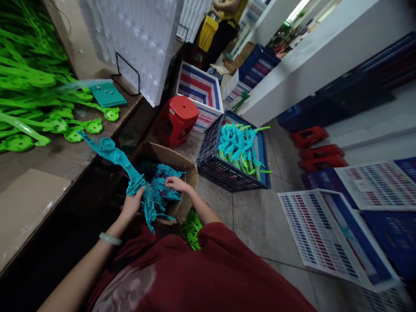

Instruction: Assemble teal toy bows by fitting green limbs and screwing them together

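Observation:
My left hand (pixel 132 204) is closed around a long, curved teal plastic part (pixel 120 159), which has a round ring on its upper limb. It is held tilted over the left side of an open cardboard box (pixel 186 208). Inside the box lies a heap of similar teal plastic pieces (pixel 169 171), some with dark bits on them. Over that heap, my right hand (pixel 175 183) has its fingers curled together in a pinch. Whatever is between those fingertips is too small to make out.
On the left bench lie bright green plastic parts (pixel 42 80) and a small teal tray (pixel 108 94). A dark blue crate (pixel 214 170) holds teal and green parts. A red stool (pixel 178 117) stands behind the box. White crates (pixel 328 234) are at right; a person (pixel 224 30) stands farther off.

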Motion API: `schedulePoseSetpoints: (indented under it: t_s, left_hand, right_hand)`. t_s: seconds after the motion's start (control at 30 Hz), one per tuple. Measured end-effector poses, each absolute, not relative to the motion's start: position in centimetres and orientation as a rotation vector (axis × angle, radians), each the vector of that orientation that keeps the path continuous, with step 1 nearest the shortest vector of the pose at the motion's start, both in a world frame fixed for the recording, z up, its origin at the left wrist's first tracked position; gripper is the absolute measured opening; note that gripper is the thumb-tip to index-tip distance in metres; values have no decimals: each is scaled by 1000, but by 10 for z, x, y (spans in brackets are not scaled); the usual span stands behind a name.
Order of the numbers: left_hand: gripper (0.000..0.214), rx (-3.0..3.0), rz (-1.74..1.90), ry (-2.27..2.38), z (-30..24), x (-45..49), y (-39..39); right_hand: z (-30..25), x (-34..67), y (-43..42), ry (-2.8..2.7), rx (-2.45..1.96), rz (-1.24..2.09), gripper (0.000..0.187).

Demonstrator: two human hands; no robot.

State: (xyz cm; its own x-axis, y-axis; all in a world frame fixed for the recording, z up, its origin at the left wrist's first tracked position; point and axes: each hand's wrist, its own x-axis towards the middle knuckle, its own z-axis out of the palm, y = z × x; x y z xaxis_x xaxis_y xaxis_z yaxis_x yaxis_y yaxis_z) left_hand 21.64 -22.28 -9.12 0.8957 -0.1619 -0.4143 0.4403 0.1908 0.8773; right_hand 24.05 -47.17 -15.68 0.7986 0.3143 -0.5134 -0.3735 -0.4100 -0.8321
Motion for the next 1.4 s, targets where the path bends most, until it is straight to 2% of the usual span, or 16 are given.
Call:
schedulePoseSetpoints:
  t_s: [0.23, 0.43, 0.73, 1.03, 1.23, 1.4]
  left_hand:
    - [55, 1175, -413, 224, -60, 218, -220]
    - [44, 1145, -443, 212, -54, 221, -210]
    - [41, 1105, -365, 290, -44, 225, -200]
    - [41, 1114, -506, 270, -52, 220, -217]
    - [38, 1115, -505, 231, -50, 220, -218]
    - [40, 1104, -409, 257, -46, 221, -212]
  right_hand:
    - [-170, 230, -462, -5, -1770, 845, 32]
    - [-165, 229, -434, -88, -1705, 730, 25]
    - [-138, 231, -436, -121, -1478, 645, 19]
    - [-118, 236, -424, 58, -1258, 651, 20]
    - [-86, 244, -418, 130, -1087, 615, 18]
    - [-54, 244, -444, 52, -1107, 639, 20]
